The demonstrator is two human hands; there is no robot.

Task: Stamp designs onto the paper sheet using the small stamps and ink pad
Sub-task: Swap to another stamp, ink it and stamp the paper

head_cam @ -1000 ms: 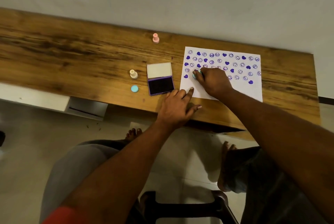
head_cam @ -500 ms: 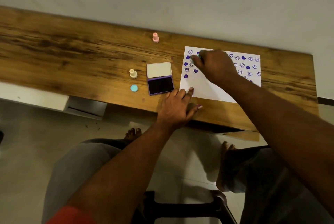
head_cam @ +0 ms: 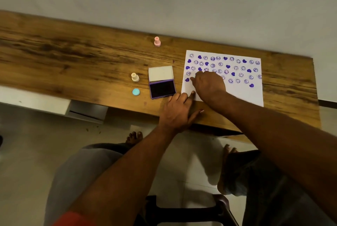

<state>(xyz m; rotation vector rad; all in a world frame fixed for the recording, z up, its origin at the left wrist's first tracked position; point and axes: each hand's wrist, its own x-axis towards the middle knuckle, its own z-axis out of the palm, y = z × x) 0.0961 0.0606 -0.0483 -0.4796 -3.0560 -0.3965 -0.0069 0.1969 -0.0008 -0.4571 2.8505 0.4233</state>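
R hand (head_cam: 208, 84) fingers bunched, stamp hidden, can't tell; L hand (head_cam: 179, 111) flat, pins paper (head_cam: 242, 94). Press straight down in blank row, no sliding.

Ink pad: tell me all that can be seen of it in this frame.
The ink pad is a small rectangular case with a purple frame, lying open and flat on the wooden table. Its lid, pale and whitish inside, is folded back toward the wall; the near half shows a dark, nearly black inked surface. It sits just left of the paper, apart from it, with a cream stamp and a blue cap to its left. The left hand rests just beside its near right corner; whether they touch is unclear.
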